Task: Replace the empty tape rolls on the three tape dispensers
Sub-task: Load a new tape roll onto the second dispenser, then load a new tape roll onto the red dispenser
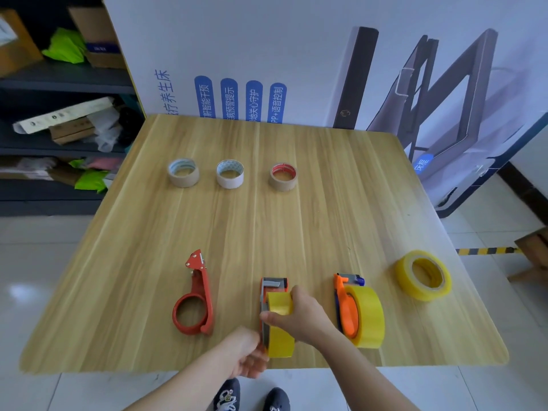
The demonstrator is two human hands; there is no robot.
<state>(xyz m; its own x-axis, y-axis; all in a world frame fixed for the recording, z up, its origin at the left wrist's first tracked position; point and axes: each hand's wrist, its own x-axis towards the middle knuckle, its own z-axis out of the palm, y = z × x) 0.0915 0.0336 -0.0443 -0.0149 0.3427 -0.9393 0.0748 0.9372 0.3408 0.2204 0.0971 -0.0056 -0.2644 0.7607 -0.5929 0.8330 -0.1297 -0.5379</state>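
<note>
Storeroom or office back room, dark metal shelving (68, 81) upper left crammed with cardboard boxes (98, 37), printed product display board (296, 60) across the top, glossy tiled floor (44, 262).

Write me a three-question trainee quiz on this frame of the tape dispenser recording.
1. True or false: the red dispenser already carries a fresh roll.
2. How many empty cores stand in the far row? A) two B) three C) four
3. Fill in: the right hand grips a ___ roll on the middle dispenser.

Key: 1 false; 2 B; 3 yellow.
</note>
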